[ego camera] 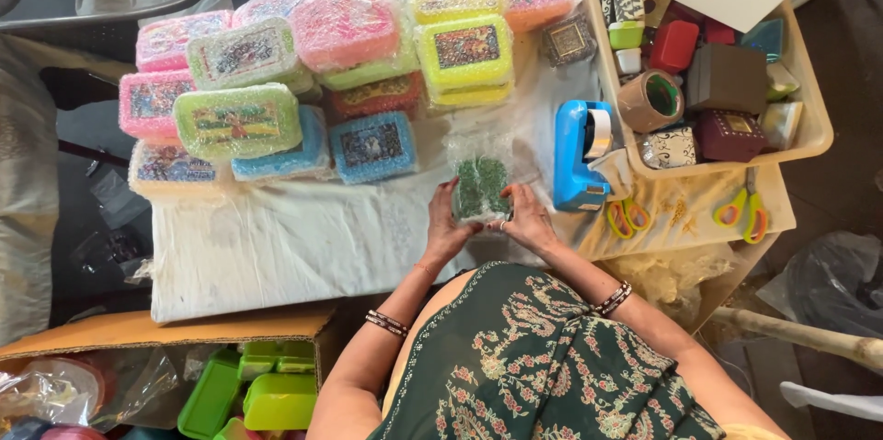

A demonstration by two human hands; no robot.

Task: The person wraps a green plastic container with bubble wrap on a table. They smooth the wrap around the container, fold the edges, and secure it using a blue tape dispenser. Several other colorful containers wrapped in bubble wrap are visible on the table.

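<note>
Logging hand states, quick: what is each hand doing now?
Left hand: closed on the bubble-wrapped green box.
Right hand: closed on the same box.

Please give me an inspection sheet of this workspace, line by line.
Surface: table under white cloth.
Job's things: green box in bubble wrap, held upright.
Clutter: stack of wrapped boxes; blue tape dispenser; two scissors; tray of small boxes and a tape roll.
Grippers: left hand and right hand grip the box from both sides.
Cables: nothing seen.
Surroundings: carton of green boxes below the table.
</note>
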